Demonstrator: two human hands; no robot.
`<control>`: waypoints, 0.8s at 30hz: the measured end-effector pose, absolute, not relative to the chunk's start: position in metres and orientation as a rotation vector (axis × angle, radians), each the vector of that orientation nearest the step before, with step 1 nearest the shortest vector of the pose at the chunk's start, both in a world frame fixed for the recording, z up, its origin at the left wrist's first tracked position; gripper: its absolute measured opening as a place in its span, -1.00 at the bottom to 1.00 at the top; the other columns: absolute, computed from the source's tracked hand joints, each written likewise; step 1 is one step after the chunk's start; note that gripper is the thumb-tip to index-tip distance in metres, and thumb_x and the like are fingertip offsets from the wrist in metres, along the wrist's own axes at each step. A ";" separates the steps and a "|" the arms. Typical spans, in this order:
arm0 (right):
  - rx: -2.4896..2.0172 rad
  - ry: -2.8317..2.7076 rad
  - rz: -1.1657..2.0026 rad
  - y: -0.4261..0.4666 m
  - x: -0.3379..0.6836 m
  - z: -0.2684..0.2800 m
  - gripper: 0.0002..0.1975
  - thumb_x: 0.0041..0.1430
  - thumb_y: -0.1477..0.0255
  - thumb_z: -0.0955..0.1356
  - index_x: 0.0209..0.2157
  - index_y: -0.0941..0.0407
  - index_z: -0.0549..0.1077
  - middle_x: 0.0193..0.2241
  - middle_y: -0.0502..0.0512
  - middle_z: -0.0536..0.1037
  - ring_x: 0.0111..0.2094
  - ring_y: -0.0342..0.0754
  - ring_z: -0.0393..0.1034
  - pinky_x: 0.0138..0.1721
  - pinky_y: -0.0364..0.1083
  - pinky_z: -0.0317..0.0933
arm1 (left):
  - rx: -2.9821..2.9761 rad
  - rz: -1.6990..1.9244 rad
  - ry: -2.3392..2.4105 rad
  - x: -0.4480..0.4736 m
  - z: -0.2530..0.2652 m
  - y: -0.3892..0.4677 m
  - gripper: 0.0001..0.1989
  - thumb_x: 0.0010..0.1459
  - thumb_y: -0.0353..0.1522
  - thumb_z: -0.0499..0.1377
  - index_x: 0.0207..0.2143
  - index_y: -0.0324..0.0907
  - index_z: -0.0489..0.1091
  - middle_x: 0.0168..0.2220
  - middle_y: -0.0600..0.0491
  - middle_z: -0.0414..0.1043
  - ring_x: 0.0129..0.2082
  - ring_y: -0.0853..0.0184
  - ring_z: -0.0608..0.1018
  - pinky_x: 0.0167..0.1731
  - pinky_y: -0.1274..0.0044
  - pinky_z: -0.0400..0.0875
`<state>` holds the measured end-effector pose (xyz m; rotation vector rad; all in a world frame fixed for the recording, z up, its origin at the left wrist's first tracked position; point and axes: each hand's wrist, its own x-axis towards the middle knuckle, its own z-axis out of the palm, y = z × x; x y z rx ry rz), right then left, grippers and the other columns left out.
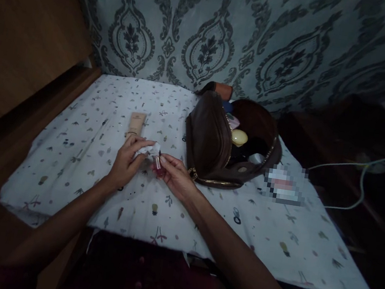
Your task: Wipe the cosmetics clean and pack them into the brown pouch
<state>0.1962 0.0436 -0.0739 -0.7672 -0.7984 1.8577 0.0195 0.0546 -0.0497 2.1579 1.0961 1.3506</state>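
Observation:
My left hand (129, 158) is closed on a crumpled white tissue (150, 149), which touches the top of a small bottle. That little bottle (158, 164), with a shiny neck and a dark pink lower part, is pinched in my right hand (176, 176); its exact kind is too small to tell. Just beyond my left hand a beige squeeze tube (136, 123) rests on the cloth, its lower end partly hidden by my fingers. To the right of my hands stands a brown leather bag (206, 132), unzipped, with several items inside, among them a yellow rounded one (239, 137).
A white patterned cloth (77, 161) covers the table. At its right lies a blurred-out packet (284, 184). White cables (362, 184) hang at the far right. An orange-brown object (223, 91) sits behind the bag by the wall. A wooden cabinet (33, 19) borders the left side.

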 end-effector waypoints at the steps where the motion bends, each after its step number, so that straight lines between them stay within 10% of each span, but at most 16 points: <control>1: -0.765 -0.803 1.857 0.043 0.196 -0.074 -0.60 -0.12 0.15 0.59 -0.32 0.13 0.58 -0.47 0.02 0.61 -0.45 -0.16 0.45 -0.45 -0.21 0.23 | 2.151 1.360 1.102 0.019 -0.050 0.055 -0.70 0.27 -0.45 0.08 0.01 -0.13 0.48 -0.18 0.01 0.36 -0.08 0.25 0.45 -0.03 0.36 0.38; 24: -0.804 -0.703 1.850 0.046 0.198 -0.074 -0.61 -0.18 0.17 0.61 -0.36 0.13 0.61 -0.49 -0.03 0.56 -0.47 -0.18 0.39 -0.48 -0.19 0.26 | 2.168 1.163 0.852 0.020 -0.046 0.053 -0.72 0.25 -0.48 0.09 -0.08 -0.14 0.53 -0.22 0.01 0.39 -0.17 0.30 0.48 -0.14 0.44 0.41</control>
